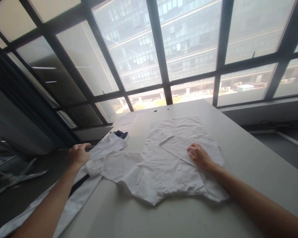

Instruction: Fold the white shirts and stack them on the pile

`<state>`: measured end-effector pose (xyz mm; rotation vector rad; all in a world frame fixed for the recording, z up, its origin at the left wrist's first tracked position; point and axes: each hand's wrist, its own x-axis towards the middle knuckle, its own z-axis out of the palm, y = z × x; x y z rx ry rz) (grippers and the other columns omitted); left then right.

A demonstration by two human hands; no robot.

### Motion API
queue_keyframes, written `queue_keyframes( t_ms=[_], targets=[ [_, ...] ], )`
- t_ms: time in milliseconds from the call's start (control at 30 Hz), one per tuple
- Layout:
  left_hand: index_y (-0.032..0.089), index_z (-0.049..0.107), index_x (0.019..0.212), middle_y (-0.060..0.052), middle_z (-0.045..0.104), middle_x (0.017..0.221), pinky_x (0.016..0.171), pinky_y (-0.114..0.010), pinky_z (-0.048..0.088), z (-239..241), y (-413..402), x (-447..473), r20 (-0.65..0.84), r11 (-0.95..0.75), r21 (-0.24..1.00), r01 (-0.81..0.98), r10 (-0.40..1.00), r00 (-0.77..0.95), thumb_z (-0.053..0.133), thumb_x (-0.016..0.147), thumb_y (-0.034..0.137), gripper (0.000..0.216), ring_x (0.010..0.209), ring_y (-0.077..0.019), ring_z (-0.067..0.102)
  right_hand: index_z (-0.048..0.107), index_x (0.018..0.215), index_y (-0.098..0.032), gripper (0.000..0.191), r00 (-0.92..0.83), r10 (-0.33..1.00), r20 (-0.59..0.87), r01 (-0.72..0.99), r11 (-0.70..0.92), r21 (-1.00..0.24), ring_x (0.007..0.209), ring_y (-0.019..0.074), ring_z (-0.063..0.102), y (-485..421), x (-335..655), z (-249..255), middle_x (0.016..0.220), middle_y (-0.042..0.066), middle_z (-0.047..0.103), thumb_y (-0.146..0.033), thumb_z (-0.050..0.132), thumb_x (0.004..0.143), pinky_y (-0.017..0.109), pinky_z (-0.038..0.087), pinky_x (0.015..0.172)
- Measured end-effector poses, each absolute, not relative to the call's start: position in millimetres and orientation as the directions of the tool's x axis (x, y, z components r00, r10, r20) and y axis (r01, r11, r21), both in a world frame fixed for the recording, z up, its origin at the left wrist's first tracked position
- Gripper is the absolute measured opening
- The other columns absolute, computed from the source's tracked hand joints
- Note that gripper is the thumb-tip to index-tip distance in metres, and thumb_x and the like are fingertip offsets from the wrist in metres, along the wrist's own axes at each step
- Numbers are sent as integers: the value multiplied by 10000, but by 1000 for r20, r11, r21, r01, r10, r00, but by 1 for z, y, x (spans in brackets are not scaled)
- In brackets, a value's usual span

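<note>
A white garment (173, 175), which looks like a shirt, lies spread and wrinkled on a white table. One of its parts, apparently a sleeve, is folded across the body toward the right; another stretches out to the left. On the right side of the cloth rests my right hand (200, 155), its fingers curled and closed on the folded fabric; the fingertips are partly hidden. My left hand (78, 154) is over the table's left edge, just beyond the end of the left sleeve (95, 165). Its fingers are apart, and nothing shows in them.
More white cloth (109, 143) with dark parts lies along the left edge and hangs over it. Flat white sheets (129, 120) lie at the table's far left. Large windows (188, 46) stand behind the table (260, 172). A metal frame (17, 175) is at floor level left.
</note>
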<state>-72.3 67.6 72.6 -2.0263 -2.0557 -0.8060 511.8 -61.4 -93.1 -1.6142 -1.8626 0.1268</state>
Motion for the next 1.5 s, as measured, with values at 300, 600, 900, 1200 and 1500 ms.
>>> queue_keyframes(
  t_ms=[300, 600, 900, 1200, 1500],
  targets=[
    [195, 700, 1086, -70, 700, 1203, 1121, -353, 422, 7, 65, 120, 351, -485, 227, 845, 850, 393, 453, 856, 252, 342, 1192, -221, 611, 728, 993, -197, 215, -16, 916, 401, 855, 220, -470, 1075, 238, 583, -62, 512, -90, 1069, 92, 671, -180, 535, 899, 314, 451, 984],
    [172, 494, 1456, -127, 407, 1573, 1206, -501, 256, -89, 21, 236, 232, -549, 214, 808, 832, 504, 395, 1007, 300, 478, 1486, -282, 306, 717, 1002, -190, 204, -13, 912, 411, 838, 234, -493, 1055, 225, 565, -61, 513, -93, 1064, 83, 664, -158, 547, 893, 306, 440, 972],
    [208, 503, 1453, -133, 398, 1576, 1199, -520, 246, -91, 18, 235, 183, -542, 170, 823, 838, 514, 403, 1008, 269, 461, 1475, -290, 326, 713, 984, -198, 183, 5, 912, 411, 827, 227, -514, 1043, 223, 564, -59, 514, -94, 1044, 76, 661, -159, 566, 881, 312, 431, 959],
    [199, 520, 1436, -134, 424, 1559, 1201, -504, 257, -88, 16, 238, 194, -546, 161, 822, 834, 516, 426, 1007, 262, 445, 1469, -284, 340, 710, 982, -206, 148, -23, 910, 415, 847, 238, -476, 1047, 225, 562, -60, 515, -93, 1054, 77, 658, -182, 601, 885, 319, 440, 959],
    [205, 521, 1441, -100, 429, 1563, 1201, -519, 262, -87, 16, 237, 197, -556, 175, 813, 828, 524, 430, 1002, 264, 451, 1468, -293, 340, 740, 920, -231, 113, 0, 916, 402, 857, 207, -472, 1047, 241, 576, -62, 508, -88, 1059, 65, 681, -290, 742, 824, 344, 445, 934]
  ],
)
